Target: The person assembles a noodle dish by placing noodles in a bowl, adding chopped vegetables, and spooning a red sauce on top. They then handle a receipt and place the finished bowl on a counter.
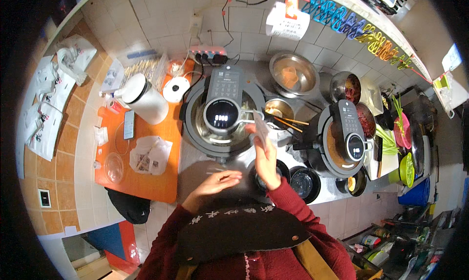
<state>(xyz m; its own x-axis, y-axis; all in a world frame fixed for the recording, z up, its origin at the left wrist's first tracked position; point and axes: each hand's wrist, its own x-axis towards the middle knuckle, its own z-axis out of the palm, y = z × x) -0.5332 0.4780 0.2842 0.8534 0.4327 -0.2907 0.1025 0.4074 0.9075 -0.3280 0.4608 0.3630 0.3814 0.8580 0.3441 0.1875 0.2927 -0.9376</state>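
Observation:
My right hand [266, 160] is raised by the right side of the large round cooking machine [190, 128]. Upright between its fingers is a small, thin, pale packet [262, 128]; its exact kind is unclear. Below the machine's front edge, my left hand [219, 183] holds nothing, its fingers stretched out and its palm turned inward. A glass lid with a lit display [221, 116] covers the machine's bowl, where something pale shows through. Just beyond the packet, a small metal pot [278, 106] has chopsticks [293, 121] lying across it. Black round pans [305, 183] lie near my right wrist.
A second cooking machine [322, 150] with brown contents stands to the right. Behind is a steel bowl [281, 80]. On the orange table [163, 187] at left are a white kettle [146, 99], a phone [129, 124] and a plastic bag [151, 155]. Green stalks [388, 142] lie at far right.

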